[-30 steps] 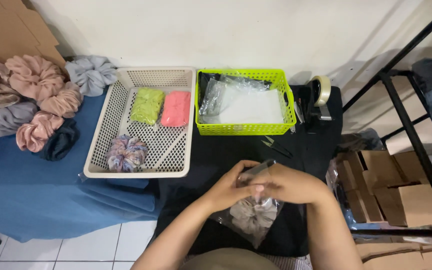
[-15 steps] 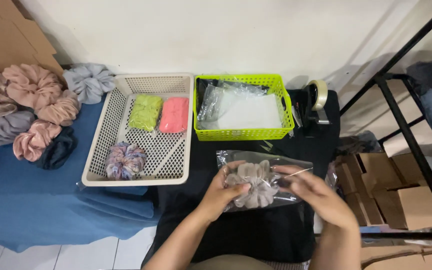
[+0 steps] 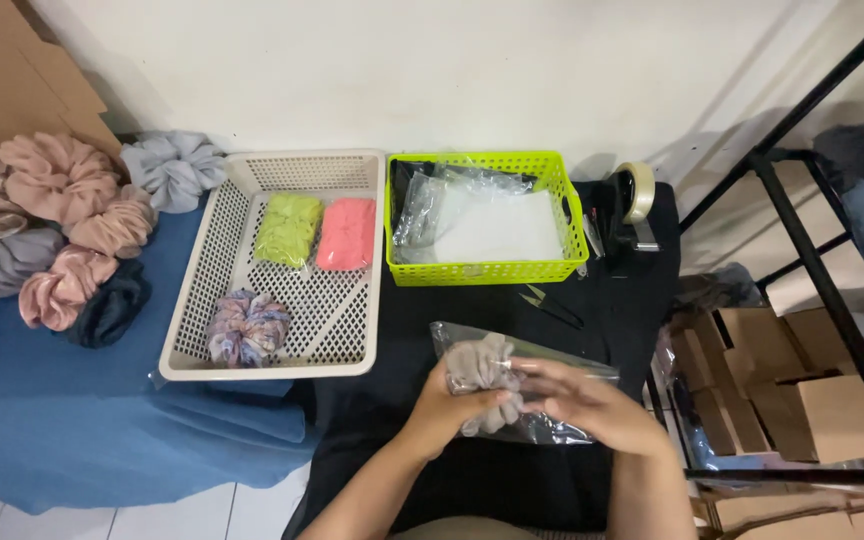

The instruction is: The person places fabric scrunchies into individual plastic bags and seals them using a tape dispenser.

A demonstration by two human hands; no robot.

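Note:
A clear plastic bag [image 3: 472, 345] with a grey scrunchie [image 3: 480, 366] inside lies on the black cloth in front of me. My left hand [image 3: 444, 402] grips the bag's near left side, fingers curled around the scrunchie. My right hand [image 3: 592, 405] lies flat over the bag's right part, pressing it down. Both hands touch the same bag.
A white lattice tray [image 3: 352, 345] holds a green, a pink and a multicoloured scrunchie. A lime basket [image 3: 482, 270] holds clear bags. Small snips [image 3: 550, 305] and a tape dispenser [image 3: 632, 205] sit on the black cloth. Loose scrunchies [image 3: 62, 215] pile at left; cardboard boxes [image 3: 812, 400] stand at right.
The bag with the scrunchie went from held low and close to me to laid out flat on the cloth. My hands now close over it, folding it smaller.

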